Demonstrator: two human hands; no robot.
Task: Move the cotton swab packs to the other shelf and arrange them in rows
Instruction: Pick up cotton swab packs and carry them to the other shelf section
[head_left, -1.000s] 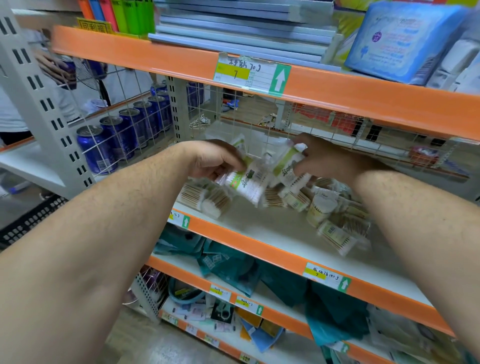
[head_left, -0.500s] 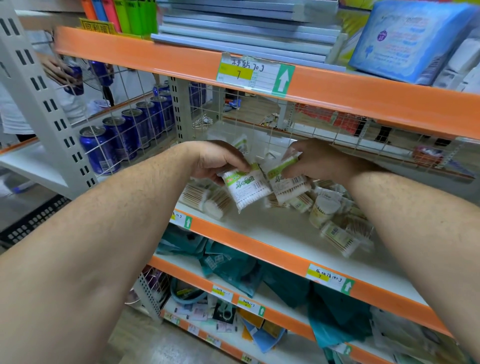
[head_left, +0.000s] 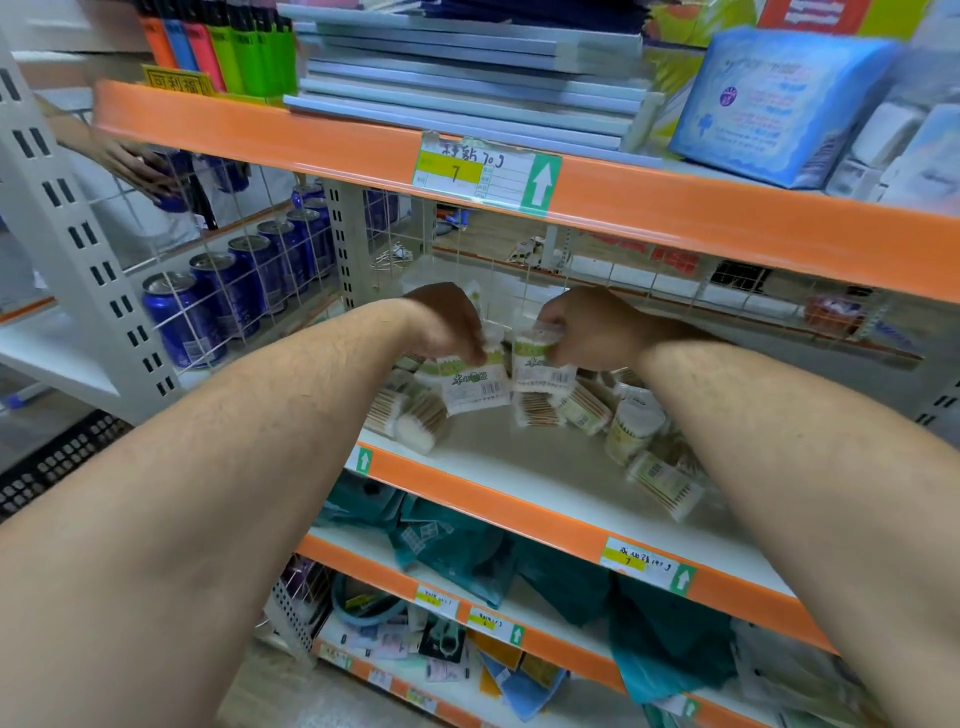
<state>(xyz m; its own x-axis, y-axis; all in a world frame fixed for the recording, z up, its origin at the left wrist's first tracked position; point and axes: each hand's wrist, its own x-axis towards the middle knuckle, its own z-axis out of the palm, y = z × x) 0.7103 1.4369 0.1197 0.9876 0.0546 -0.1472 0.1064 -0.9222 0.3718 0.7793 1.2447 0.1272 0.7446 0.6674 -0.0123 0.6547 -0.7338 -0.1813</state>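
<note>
Both my arms reach into the middle shelf (head_left: 524, 467). My left hand (head_left: 447, 322) pinches the top of a clear cotton swab pack (head_left: 475, 387) with a green and white label. My right hand (head_left: 592, 325) pinches a second cotton swab pack (head_left: 540, 371) right beside it. The two packs hang side by side, almost touching, above the shelf board. Below and around them lies a loose heap of more swab packs (head_left: 571, 410), with a bundle (head_left: 410, 418) at the left and others (head_left: 665, 480) spread to the right.
A wire grid (head_left: 519, 270) backs the shelf. Blue drink cans (head_left: 208, 306) stand behind mesh on the left, where another person's hand (head_left: 135, 166) holds one. Flat boxes (head_left: 467, 78) and lighters (head_left: 228, 47) fill the shelf above. Teal packets (head_left: 457, 556) lie below.
Both hands have drawn closer together and deeper into the shelf, bringing the two packs side by side and upright. The view has shifted slightly to the left.
</note>
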